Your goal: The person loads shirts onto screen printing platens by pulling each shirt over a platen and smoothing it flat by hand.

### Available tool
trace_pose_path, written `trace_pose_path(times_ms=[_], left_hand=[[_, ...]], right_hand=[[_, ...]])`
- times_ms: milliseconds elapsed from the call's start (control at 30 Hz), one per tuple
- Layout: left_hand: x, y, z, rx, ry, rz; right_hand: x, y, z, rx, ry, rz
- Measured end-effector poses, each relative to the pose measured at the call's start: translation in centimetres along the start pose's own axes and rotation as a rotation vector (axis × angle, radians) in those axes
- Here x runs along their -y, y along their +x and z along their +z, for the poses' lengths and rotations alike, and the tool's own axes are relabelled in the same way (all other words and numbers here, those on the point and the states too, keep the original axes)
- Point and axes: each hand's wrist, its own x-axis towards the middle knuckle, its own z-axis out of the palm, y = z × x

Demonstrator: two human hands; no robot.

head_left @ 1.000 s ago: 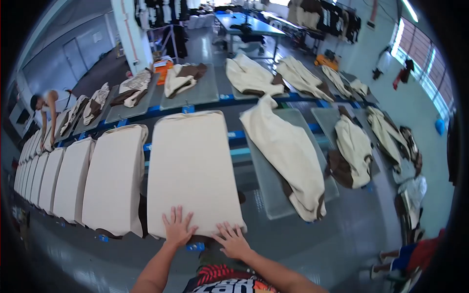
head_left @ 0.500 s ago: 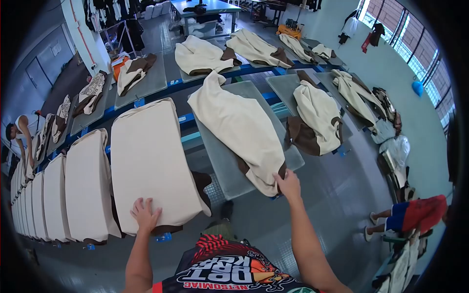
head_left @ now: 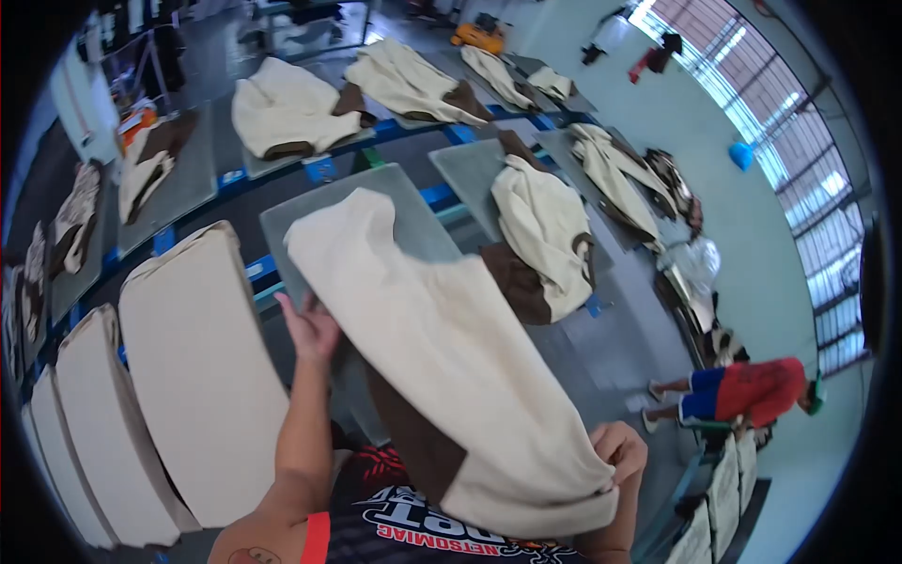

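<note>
A cream and brown garment (head_left: 451, 329) stretches from the grey board (head_left: 413, 202) towards my body. At its near right corner my right hand (head_left: 620, 449) is closed on the hem. My left hand (head_left: 315, 329), fingers apart, is beside the garment's left edge and holds nothing. To the left of that hand, a flat board covered in smooth cream fabric (head_left: 197, 376) lies in a row with similar covered boards. Brown fabric (head_left: 413, 432) shows along the garment's lower left side.
More cream and brown garments (head_left: 545, 226) lie on grey boards along blue rails (head_left: 319, 169). A person in a red shirt (head_left: 761, 393) bends at the right, near another row of cloth pieces (head_left: 723, 479). A barred window and hanging items are beyond.
My right hand has pulled the garment's near end closer and to the right, lifting it. My left hand has left the covered board and moved up beside the garment. The view has turned right.
</note>
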Motion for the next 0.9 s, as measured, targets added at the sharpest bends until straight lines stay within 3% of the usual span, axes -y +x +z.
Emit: trace_pose_path(times_ms=[33,67,133,167,267,367,433,467,533,600,633,667,733,800,900], left_hand=[[-0.7,1.9,0.0,0.000,0.059,0.034],[-1.3,3.8,-0.3,0.043,0.030,0.006],[-1.2,6.8,-0.2,0.077,0.424,-0.030],[-0.5,6.8,0.5,0.080,0.426,-0.044],[0.7,6.1,2.3,-0.075,0.625,0.012],[0.8,6.6,1.6,-0.020,0.488,-0.108],[0.7,5.4,3.1,-0.041,0.390,-0.277],[0.5,4.9,3.5,-0.034,0.399,-0.266],[0.1,3.3,4.2,0.043,0.521,-0.124],[0.0,-0.8,7.1,0.083,0.572,-0.025],[0.5,-3.8,9.0,0.002,0.589,0.083],[0.5,-6.3,9.7,0.047,0.564,0.084],[1.0,-11.4,10.6,0.027,0.666,0.404],[1.5,-16.9,11.5,-0.105,0.644,0.575],[4.1,-25.3,14.2,-0.329,0.526,0.861]], right_hand=[[0.6,-0.6,-0.1,0.163,0.131,-0.027],[0.5,-1.9,-0.4,0.132,0.128,-0.020],[-1.2,-5.1,-1.6,-0.584,-0.081,0.664],[-3.4,-4.9,-2.3,-0.737,-0.133,0.674],[-8.1,-5.0,-4.9,-0.709,-0.251,0.848],[-12.7,-4.3,-8.9,-0.856,-0.345,0.707],[-14.7,-2.2,-12.7,-1.025,-0.284,0.661],[-15.5,-0.7,-14.3,-1.121,-0.127,0.600],[-17.3,1.8,-17.9,-1.195,0.045,0.523],[-19.6,3.8,-22.2,-1.165,0.459,0.556],[-20.8,4.7,-23.7,-1.129,0.460,0.559],[-22.0,5.8,-24.9,-1.050,0.493,0.583],[-22.2,7.8,-26.9,-0.914,0.534,0.612],[-19.8,9.1,-27.9,-0.711,0.827,0.368],[-8.8,9.8,-31.3,-0.635,1.108,-0.122]])
